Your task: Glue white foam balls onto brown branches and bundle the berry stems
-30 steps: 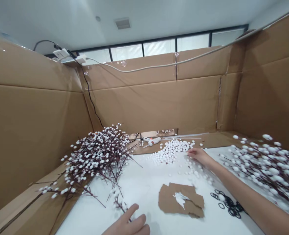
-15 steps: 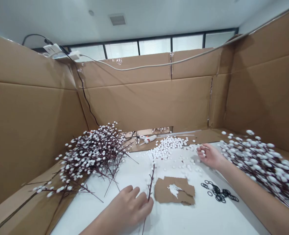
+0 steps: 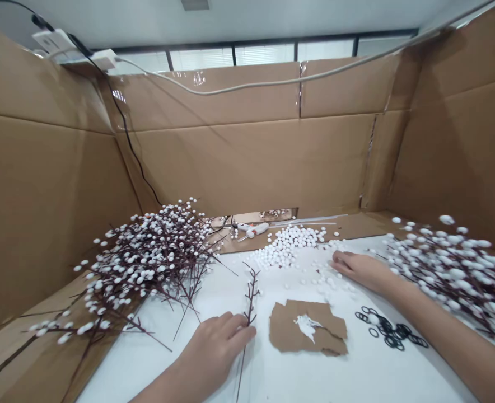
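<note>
My left hand [image 3: 218,341] is closed around the thin stem of a dark brown twig [image 3: 251,294], which stands up from the fingers with short bare side branches. Over the white table, my right hand [image 3: 356,268] reaches to the near right of a heap of white foam berries [image 3: 292,243]. Its fingers are curled downward and together, and what they hold is hidden. Between the hands lies a torn cardboard piece [image 3: 283,330] with a smear of white glue [image 3: 307,326] on it.
Berry-covered branches [image 3: 146,257] are piled at left, and more white-berried branches [image 3: 457,274] lie at right. Black rings [image 3: 392,330] lie beside my right forearm. A glue gun [image 3: 256,230] rests at the back. Cardboard walls [image 3: 214,162] enclose the table, with a cable [image 3: 239,87] across the top.
My right hand has turned from palm up, with white berries at its fingers, to palm down. The twig in my left hand has rotated, showing its side branches spread. The view has tilted down.
</note>
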Action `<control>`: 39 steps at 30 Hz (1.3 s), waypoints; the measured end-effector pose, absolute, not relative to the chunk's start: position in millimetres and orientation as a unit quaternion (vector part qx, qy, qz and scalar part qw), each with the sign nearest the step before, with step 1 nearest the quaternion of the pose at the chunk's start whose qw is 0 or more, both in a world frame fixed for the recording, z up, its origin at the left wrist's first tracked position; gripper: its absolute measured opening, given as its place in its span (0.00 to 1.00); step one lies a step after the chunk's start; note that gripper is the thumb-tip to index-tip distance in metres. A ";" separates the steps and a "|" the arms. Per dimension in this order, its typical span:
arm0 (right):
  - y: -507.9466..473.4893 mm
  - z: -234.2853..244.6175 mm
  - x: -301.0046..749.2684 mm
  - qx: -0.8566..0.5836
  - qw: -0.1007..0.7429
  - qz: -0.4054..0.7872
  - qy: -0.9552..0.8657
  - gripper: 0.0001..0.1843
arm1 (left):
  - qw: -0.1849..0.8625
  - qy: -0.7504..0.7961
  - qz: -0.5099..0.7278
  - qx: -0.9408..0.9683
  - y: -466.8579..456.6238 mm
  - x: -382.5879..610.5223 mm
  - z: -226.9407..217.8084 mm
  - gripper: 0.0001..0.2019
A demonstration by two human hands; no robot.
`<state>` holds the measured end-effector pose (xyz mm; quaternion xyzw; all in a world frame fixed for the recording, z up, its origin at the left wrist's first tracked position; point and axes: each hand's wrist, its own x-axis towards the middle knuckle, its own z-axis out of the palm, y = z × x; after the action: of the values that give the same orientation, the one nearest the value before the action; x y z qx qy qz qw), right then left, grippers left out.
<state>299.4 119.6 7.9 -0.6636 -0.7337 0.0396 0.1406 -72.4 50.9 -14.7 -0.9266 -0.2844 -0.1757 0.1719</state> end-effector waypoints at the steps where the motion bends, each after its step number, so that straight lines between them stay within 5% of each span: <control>1: 120.3 7.5 299.8 -0.659 0.131 0.044 -0.739 0.17 | 0.137 -0.301 -0.178 -0.927 51.8 -74.0 -16.0 0.20; 6: 123.1 5.0 299.4 -0.639 0.151 0.099 -0.748 0.15 | -0.010 -0.387 -0.167 -0.907 49.6 -73.5 -10.6 0.20; 11: 120.6 1.9 296.8 -0.638 0.273 0.184 -0.696 0.12 | -0.096 -0.568 -0.139 -0.805 29.2 -60.5 6.0 0.12; 17: 106.3 15.4 277.9 -0.604 0.470 0.352 -0.539 0.13 | -0.035 -0.583 -0.054 -0.810 14.8 -50.2 2.1 0.12; 22: 93.0 31.7 259.8 -0.494 0.533 0.524 -0.443 0.13 | -0.016 -0.593 -0.038 -0.804 20.5 -52.8 -1.0 0.14; 30: 89.0 30.5 254.4 -0.435 0.516 0.625 -0.392 0.15 | -0.100 -0.616 -0.056 -0.780 28.5 -55.6 4.4 0.13; 39: 80.1 28.3 240.1 -0.523 0.333 0.572 -0.537 0.21 | -0.276 -0.592 -0.240 -0.719 28.8 -59.0 -1.2 0.15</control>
<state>240.1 80.1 28.3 -0.5230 -0.5367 0.5720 0.3334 -59.0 28.8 -1.2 -0.7185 -0.5916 -0.2401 -0.2759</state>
